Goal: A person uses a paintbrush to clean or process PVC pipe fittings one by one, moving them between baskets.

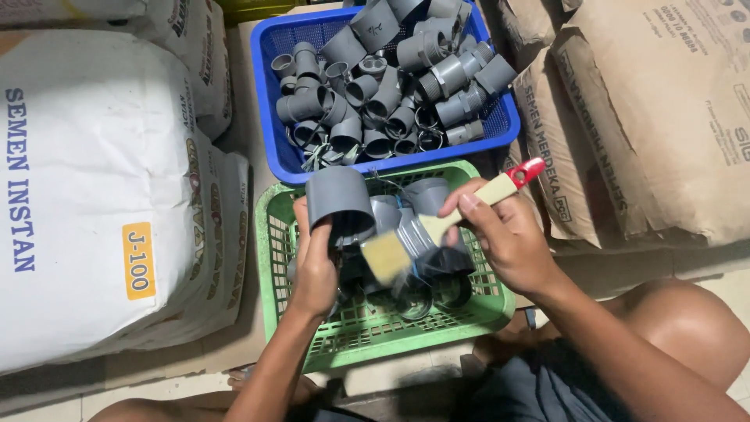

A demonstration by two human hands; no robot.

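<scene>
The brush bristles [386,256] are motion-blurred; the blue basket [269,94] is cut off above.

Single head view, looking steeply down, close above baskets [273,234]

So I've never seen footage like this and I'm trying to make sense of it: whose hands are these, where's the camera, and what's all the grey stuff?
There is no machine here. The one picture comes from a camera worn on a person's head, looking down at their own two bare hands while they sit on the floor.

The left hand holds up a grey pipe fitting, a short plastic sleeve. The right hand grips a paintbrush with a pale wooden handle and a red tip; its bristles are beside the fitting.

Below the hands sits a green basket with more grey fittings in it. Behind it a blue basket is piled with many more. White sacks lie on the left and brown paper sacks on the right.
</scene>
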